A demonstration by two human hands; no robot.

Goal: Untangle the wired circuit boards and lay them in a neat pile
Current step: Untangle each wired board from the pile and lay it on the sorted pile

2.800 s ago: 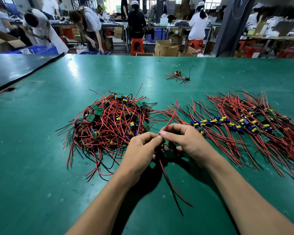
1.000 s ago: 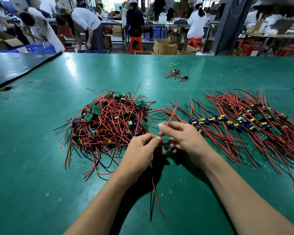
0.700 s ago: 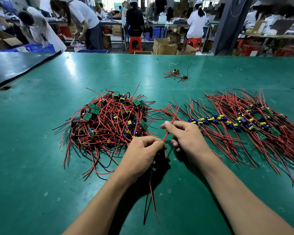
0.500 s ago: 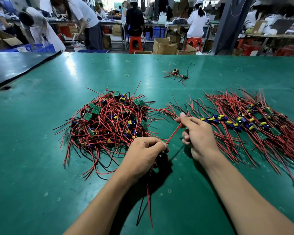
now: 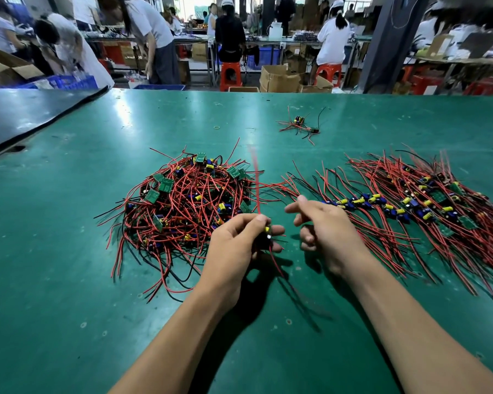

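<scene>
Crowded workshop beyond a green table (image 5: 69, 280)

A dark sheet (image 5: 26, 118) covers the table's far left corner, and pale glare streaks the top near its far edge. Past that edge, people in white tops bend over blue crates (image 5: 69, 82) or sit on red stools (image 5: 230, 73) at long workbenches (image 5: 268, 40). Cardboard boxes (image 5: 279, 79) stand on the floor, a dark pillar (image 5: 387, 44) rises at the right, and a bright opening (image 5: 194, 2) glows at the back.

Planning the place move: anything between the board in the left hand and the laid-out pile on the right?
Only the right hand, open and holding nothing, sits between the board in the left hand and the pile. Nothing else visible.
</scene>
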